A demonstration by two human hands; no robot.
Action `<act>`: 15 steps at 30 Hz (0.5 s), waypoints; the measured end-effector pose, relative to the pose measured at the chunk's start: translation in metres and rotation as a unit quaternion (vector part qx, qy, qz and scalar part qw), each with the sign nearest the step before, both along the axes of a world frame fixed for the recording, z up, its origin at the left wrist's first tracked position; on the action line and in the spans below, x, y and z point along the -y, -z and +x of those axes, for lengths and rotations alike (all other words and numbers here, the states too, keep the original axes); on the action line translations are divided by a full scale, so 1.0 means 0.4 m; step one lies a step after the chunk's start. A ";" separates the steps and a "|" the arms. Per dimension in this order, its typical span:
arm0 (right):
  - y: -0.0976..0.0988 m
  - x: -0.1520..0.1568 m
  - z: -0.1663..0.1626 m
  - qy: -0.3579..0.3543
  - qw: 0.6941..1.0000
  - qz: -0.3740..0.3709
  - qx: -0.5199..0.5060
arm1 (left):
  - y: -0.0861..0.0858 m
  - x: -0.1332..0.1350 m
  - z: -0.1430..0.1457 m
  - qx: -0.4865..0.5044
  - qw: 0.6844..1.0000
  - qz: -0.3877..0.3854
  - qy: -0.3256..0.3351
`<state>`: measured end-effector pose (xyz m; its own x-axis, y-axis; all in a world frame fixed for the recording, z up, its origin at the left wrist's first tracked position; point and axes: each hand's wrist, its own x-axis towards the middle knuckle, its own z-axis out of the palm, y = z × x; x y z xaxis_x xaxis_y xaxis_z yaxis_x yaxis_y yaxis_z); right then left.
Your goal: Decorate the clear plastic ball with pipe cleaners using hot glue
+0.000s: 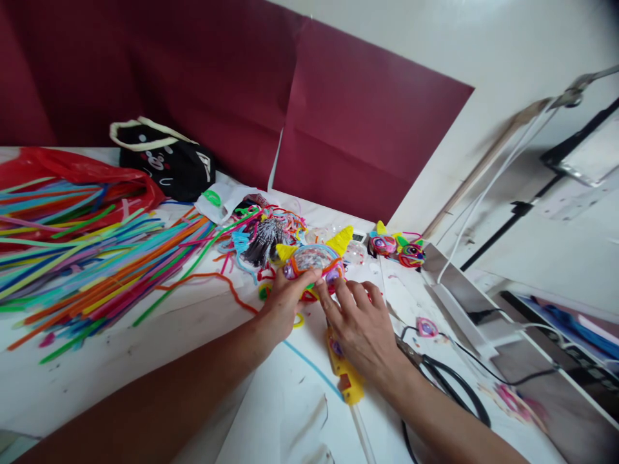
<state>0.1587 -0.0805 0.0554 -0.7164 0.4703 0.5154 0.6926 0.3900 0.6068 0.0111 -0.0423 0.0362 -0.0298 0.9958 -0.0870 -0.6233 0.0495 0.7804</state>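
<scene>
A colourful pipe-cleaner figure (313,258) with two yellow horns and a clear, shiny middle is between my hands. My left hand (284,301) grips its near left side, thumb on the front edge. My right hand (358,320) is on its near right side, index fingertip pressed close to the left thumb and the other fingers bent over the figure. The hands hide its lower part. Below my right hand lies a yellow glue gun (352,383) with a clear glue stick (362,433) in its rear. Black-handled scissors (454,386) lie by my right wrist.
Many loose pipe cleaners (120,277) spread across the left of the white table, by a red plastic bag (87,169) and a black pouch (167,164). Bundled pipe cleaners (265,238) lie behind the figure. Two finished-looking figures (396,246) stand back right. A power strip (459,319) and cables line the right.
</scene>
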 end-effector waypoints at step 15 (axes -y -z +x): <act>-0.022 -0.008 0.015 -0.060 0.991 -0.088 -0.083 | -0.004 0.001 0.000 -0.049 0.999 -0.002 0.007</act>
<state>0.1646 -0.0771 0.0641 -0.6849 0.4801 0.5480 0.7194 0.5646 0.4045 0.0110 -0.0428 0.0376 -0.0239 0.9958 -0.0887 -0.5427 0.0616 0.8377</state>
